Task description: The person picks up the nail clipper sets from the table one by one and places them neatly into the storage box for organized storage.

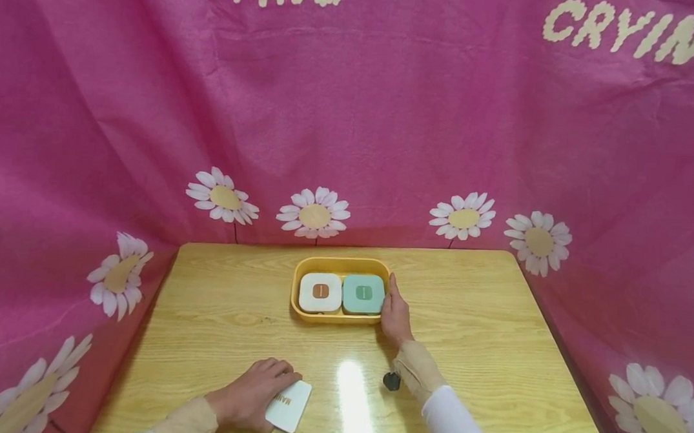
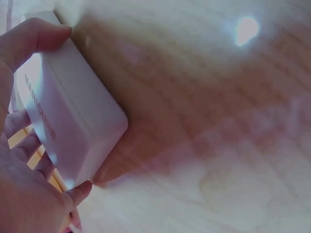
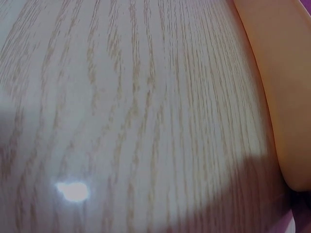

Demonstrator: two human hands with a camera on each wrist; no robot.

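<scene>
My left hand [image 1: 252, 393] grips a small white box [image 1: 289, 406] with brown lettering near the table's front. In the left wrist view the thumb [image 2: 53, 35] lies on one edge of the box and the other fingers reach round its far side. My right hand [image 1: 397, 313] holds the right end of a yellow tray [image 1: 341, 265], fingers along its outer wall and thumb at the rim. Inside the tray, a white square box [image 1: 320, 305] with a brown label sits beside a mint-green box [image 1: 363, 307]. The right wrist view shows the tray's wall [image 3: 286, 92], with that hand mostly out of frame.
The wooden table [image 1: 233, 289] has rounded far corners. A pink cloth [image 1: 351, 113] with daisies and lettering hangs behind and along both sides. A small black piece [image 1: 391, 381] sits at my right wrist. Light reflects off the tabletop between my arms.
</scene>
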